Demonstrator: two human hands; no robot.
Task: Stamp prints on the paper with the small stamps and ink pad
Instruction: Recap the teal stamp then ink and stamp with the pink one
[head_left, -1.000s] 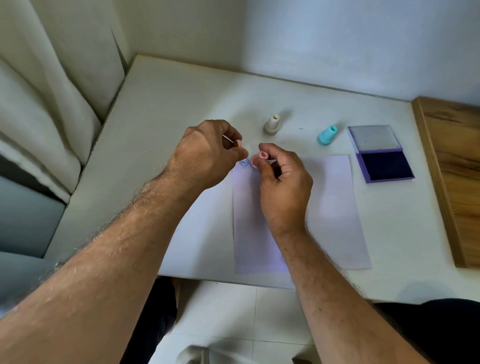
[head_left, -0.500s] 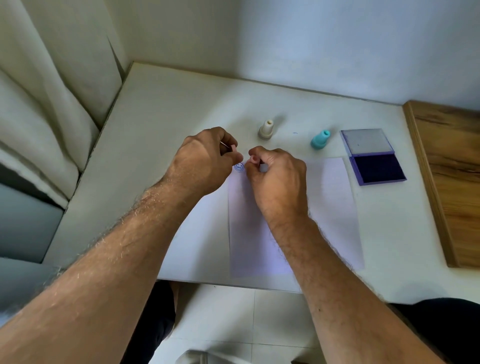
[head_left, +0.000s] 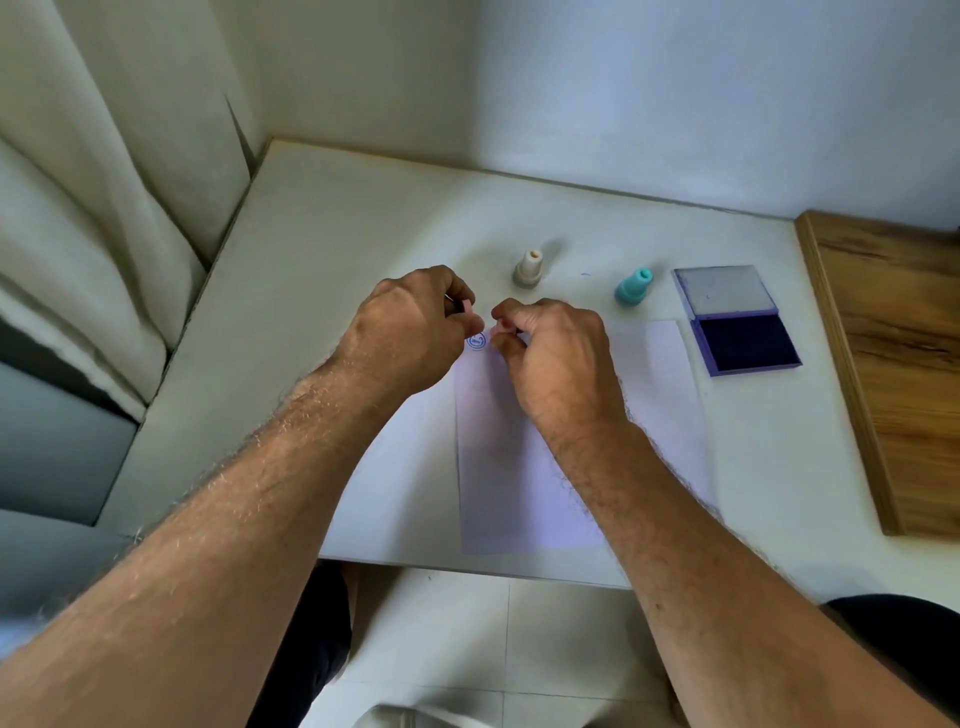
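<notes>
A white sheet of paper (head_left: 660, 415) lies on the white table (head_left: 363, 234), with one round blue print (head_left: 476, 341) at its top left corner. My left hand (head_left: 410, 332) pinches a small pink piece (head_left: 467, 306), probably a stamp cap, just left of the print. My right hand (head_left: 561, 358) holds a small pink stamp (head_left: 503, 326) just right of the print, mostly hidden by the fingers. A beige stamp (head_left: 530, 268) and a teal stamp (head_left: 632, 287) stand upright behind the paper. The purple ink pad (head_left: 743, 340) lies open at the right.
A wooden board (head_left: 893, 364) lies along the table's right side. Pale curtains (head_left: 104, 182) hang at the left and a wall runs behind the table. The table's near edge is just below the paper, with tiled floor beneath.
Both hands have drawn closer together over the paper's top left corner, and my right hand has closed more tightly round the pink stamp. The camera view has shifted slightly.
</notes>
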